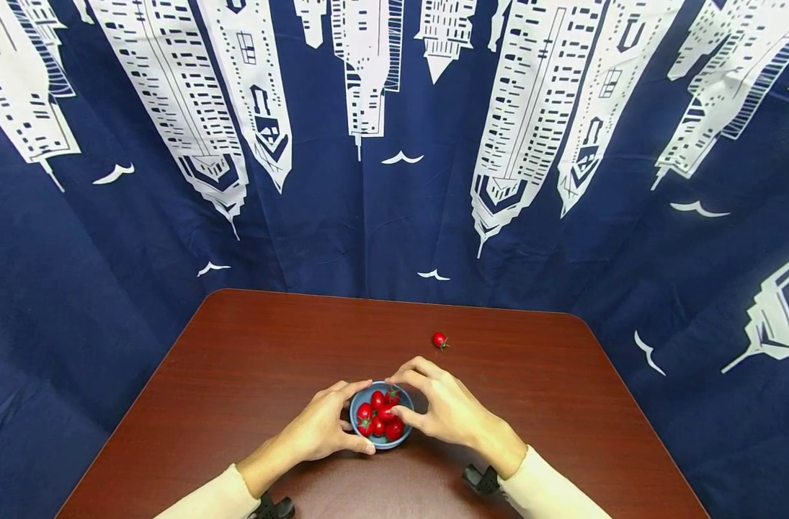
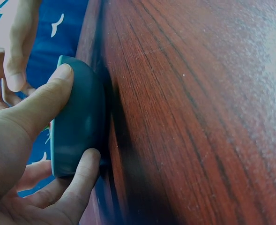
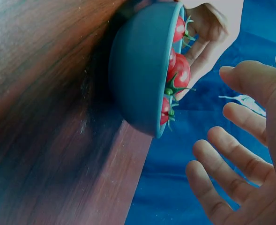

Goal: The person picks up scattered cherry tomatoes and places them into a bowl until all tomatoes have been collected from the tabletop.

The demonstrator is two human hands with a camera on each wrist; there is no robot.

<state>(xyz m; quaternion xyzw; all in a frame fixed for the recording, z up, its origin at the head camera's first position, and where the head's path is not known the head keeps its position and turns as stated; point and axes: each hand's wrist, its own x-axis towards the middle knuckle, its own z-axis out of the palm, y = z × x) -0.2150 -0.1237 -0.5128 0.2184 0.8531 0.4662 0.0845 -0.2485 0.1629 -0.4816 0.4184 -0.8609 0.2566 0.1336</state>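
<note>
A small blue bowl (image 1: 381, 445) holds several red cherry tomatoes (image 1: 364, 411), some with green stems. My left hand (image 1: 323, 427) grips the bowl from its left side. In the left wrist view the thumb lies on one side of the blue bowl (image 2: 84, 117) and fingers are round the other. My right hand (image 1: 447, 405) hovers at the bowl's right side. The right wrist view shows that hand (image 3: 243, 154) with its fingers spread and slightly bent, apart from the bowl (image 3: 140, 70), with nothing between them.
One lone cherry tomato (image 1: 439, 339) lies on the brown wooden table (image 1: 290, 339) beyond the bowl, to the right. A navy cloth (image 1: 329, 238) with white buildings and birds hangs behind the table's far edge.
</note>
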